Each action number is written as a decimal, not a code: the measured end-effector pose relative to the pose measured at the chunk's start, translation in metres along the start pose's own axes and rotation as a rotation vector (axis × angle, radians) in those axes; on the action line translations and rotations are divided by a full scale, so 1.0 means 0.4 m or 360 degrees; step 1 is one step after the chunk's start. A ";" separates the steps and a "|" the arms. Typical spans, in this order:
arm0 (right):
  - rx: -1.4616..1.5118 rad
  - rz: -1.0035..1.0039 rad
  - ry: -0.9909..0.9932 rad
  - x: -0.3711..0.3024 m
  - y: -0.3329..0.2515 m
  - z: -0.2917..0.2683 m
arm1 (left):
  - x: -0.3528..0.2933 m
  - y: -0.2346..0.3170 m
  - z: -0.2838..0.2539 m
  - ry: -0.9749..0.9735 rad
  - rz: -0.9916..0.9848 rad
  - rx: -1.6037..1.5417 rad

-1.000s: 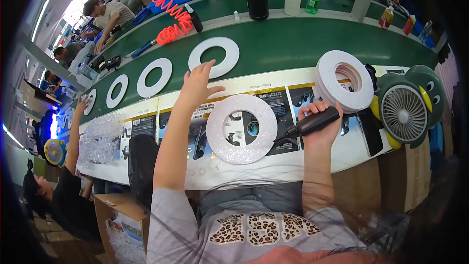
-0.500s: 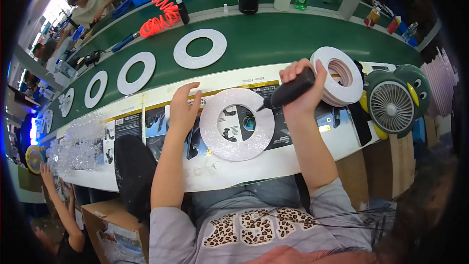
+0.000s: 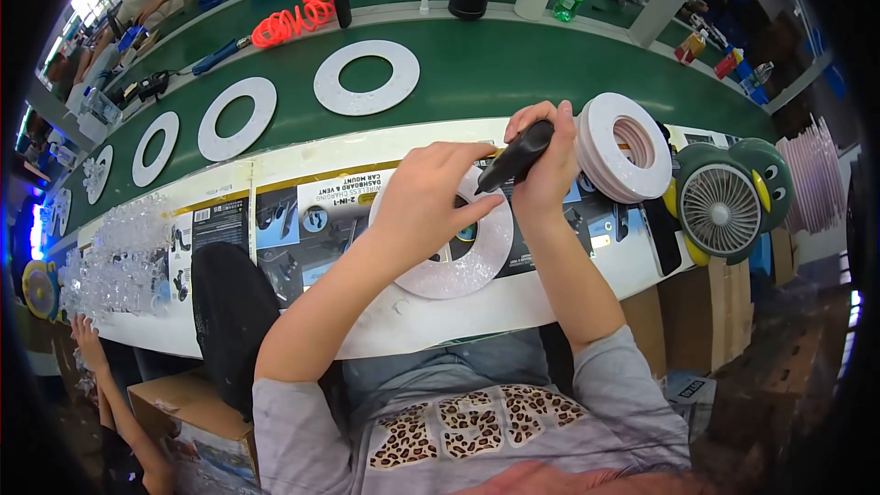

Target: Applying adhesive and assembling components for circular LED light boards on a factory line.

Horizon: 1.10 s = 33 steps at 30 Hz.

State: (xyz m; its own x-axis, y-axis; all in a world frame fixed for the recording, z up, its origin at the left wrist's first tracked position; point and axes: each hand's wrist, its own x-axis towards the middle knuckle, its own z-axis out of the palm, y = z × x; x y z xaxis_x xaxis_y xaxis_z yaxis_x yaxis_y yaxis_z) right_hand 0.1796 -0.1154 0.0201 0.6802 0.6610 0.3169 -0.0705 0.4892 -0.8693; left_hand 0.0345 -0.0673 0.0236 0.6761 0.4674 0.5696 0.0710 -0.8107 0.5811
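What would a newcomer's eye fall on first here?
Probably the green, bird-shaped fan at the right, beside a stack of white rings, and the bright red coiled hose at the upper left. Then, near the centre, the right hand holds a black bottle with its nozzle at the single ring beneath the left hand.
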 end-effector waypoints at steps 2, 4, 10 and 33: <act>-0.0040 0.0015 -0.0056 -0.001 0.006 -0.018 | 0.032 0.009 0.020 -0.0020 0.0062 -0.0003; -0.0180 -0.0061 -0.0205 0.001 0.011 -0.031 | 0.058 0.009 0.035 -0.0014 -0.0079 -0.0105; -0.0260 0.0054 -0.0656 0.011 -0.014 -0.087 | 0.091 -0.015 0.028 -0.0093 -0.0274 -0.0187; -0.0920 -0.0031 -0.0736 -0.008 -0.025 -0.154 | 0.062 -0.051 0.052 -0.0070 -0.0149 -0.0245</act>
State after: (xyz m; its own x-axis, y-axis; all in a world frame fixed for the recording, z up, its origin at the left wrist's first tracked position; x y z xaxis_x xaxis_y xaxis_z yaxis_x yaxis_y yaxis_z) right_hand 0.2231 -0.1578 0.0044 0.2913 0.8900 0.3508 0.4206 0.2102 -0.8825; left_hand 0.0653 -0.0466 0.0139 0.7034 0.5198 0.4848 0.0244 -0.6993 0.7144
